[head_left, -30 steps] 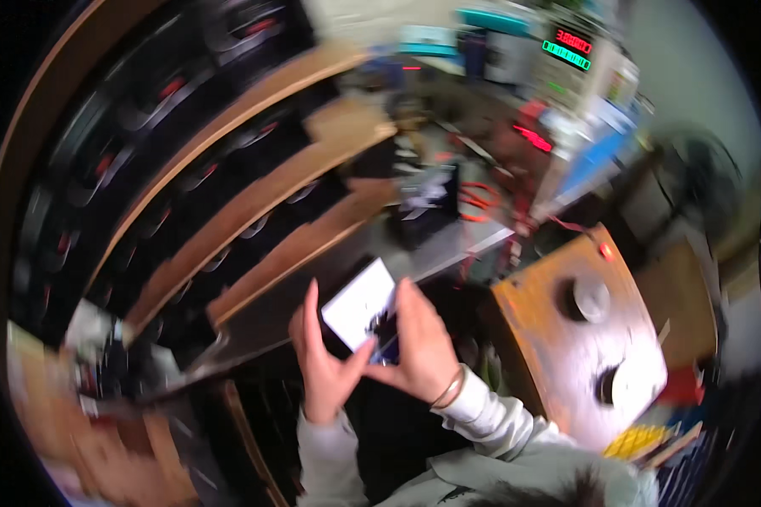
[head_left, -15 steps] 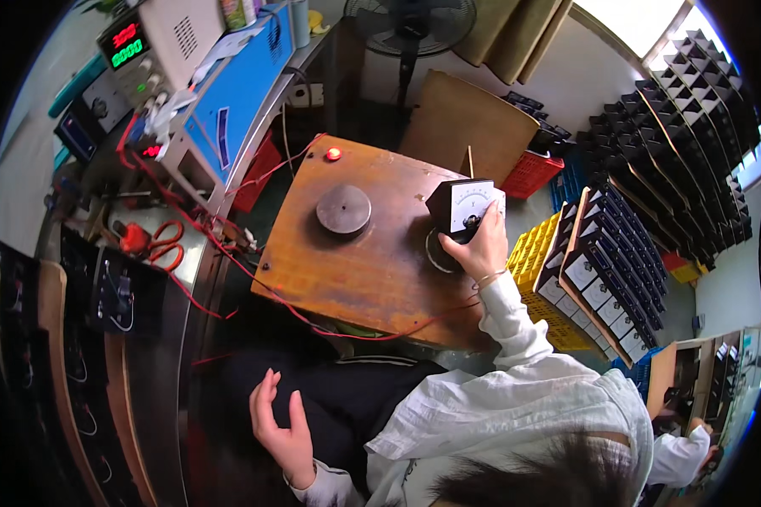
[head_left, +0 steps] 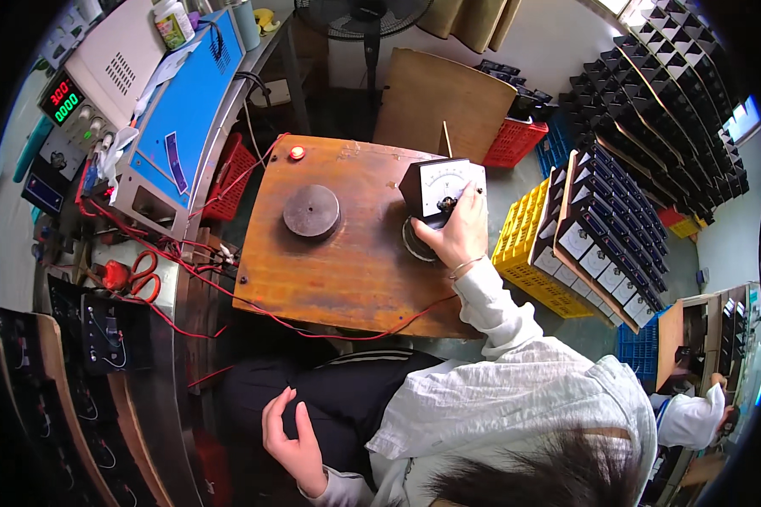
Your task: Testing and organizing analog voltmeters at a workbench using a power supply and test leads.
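Note:
My right hand (head_left: 457, 232) grips a black panel meter with a white dial face (head_left: 441, 188), set on a round metal disc (head_left: 414, 241) at the right side of a rusty brown work plate (head_left: 347, 270). A second round dark disc (head_left: 311, 210) lies on the plate to the left, with a small red lamp (head_left: 296, 153) behind it. My left hand (head_left: 289, 435) hangs free over my lap, fingers apart, holding nothing.
A blue and white power supply (head_left: 169, 127) with lit digits stands at the left, with red wires (head_left: 203, 253) running to the plate. Yellow (head_left: 533, 262), red and blue crates and racks of similar meters (head_left: 617, 220) fill the right. Another person (head_left: 693, 414) is at the far right.
Earlier both hands held the white-faced meter before shelves at the left. The view has swung to the plate, my right hand has set the meter on the right disc, and my left hand dropped to my lap.

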Action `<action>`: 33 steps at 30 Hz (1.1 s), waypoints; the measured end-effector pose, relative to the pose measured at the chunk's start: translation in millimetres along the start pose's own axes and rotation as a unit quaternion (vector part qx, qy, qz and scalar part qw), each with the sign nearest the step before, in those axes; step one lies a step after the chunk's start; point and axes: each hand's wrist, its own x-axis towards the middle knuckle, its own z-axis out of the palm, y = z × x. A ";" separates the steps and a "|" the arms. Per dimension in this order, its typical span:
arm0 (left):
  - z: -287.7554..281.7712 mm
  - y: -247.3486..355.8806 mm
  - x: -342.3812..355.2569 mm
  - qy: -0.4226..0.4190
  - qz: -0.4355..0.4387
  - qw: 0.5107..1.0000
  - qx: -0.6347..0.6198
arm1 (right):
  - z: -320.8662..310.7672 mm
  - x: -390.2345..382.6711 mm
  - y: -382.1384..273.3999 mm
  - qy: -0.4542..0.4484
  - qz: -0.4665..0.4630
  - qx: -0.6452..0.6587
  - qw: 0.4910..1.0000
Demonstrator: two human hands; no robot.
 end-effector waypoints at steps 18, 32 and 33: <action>2.5 -2.6 -7.8 -0.053 -0.032 0.998 0.003 | 2.2 0.2 1.4 0.007 -0.005 -0.006 1.000; 1.1 -6.8 -16.4 -0.039 0.008 0.999 0.017 | -1.4 5.3 8.9 -0.045 -0.016 -0.001 0.999; 1.1 -7.6 -16.8 -0.032 0.018 0.999 0.026 | 0.2 5.9 14.0 -0.054 -0.025 0.007 0.998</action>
